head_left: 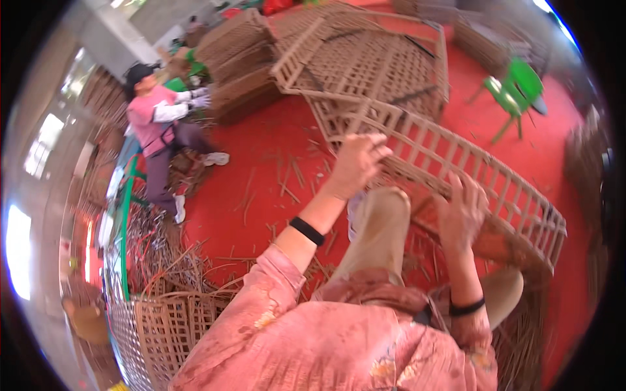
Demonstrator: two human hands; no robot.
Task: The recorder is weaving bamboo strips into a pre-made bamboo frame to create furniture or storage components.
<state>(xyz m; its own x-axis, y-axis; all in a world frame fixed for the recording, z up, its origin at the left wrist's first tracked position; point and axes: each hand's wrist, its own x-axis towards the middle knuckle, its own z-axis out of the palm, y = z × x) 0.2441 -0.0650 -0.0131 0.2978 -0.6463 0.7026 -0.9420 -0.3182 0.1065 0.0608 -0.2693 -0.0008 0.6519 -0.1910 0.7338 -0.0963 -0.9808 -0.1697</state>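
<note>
A long brown lattice panel (450, 153), woven from flat strips like a basket side, stretches from the middle to the right before my knees. My left hand (360, 161) is over its near left end, fingers bent but apart, with no strip visible in them. Just in front of the panel's near edge is my right hand (464, 212), its fingers raised and spread. Whether either hand touches the weave is unclear because of blur. Behind the panel lies a large woven lattice piece (365, 62) with a raised rim, adjoining it.
A person (156, 127) in a pink top and gloves sits at the left beside stacked woven panels (238, 68). A green chair (515, 91) stands at the far right. Loose strips (287, 179) litter the red floor (222, 156). A woven basket (176, 329) is at the lower left.
</note>
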